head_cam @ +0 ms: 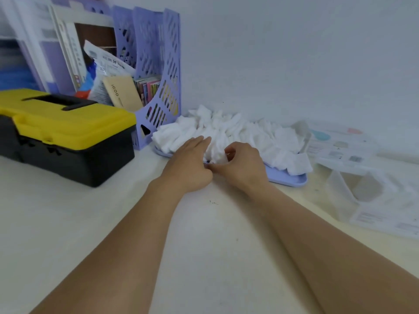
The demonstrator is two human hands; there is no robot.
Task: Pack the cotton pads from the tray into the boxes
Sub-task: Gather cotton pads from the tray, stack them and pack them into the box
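Head: right hand [241, 162] pinches cotton pads [229, 132].

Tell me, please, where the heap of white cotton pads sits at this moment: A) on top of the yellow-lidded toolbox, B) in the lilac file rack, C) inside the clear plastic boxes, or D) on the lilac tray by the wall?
D: the cotton pads lie heaped on the lilac tray beside the wall, with both hands at the heap's near edge, while the clear plastic boxes to the right show no pads inside.

Bright even light, blurred warped edges
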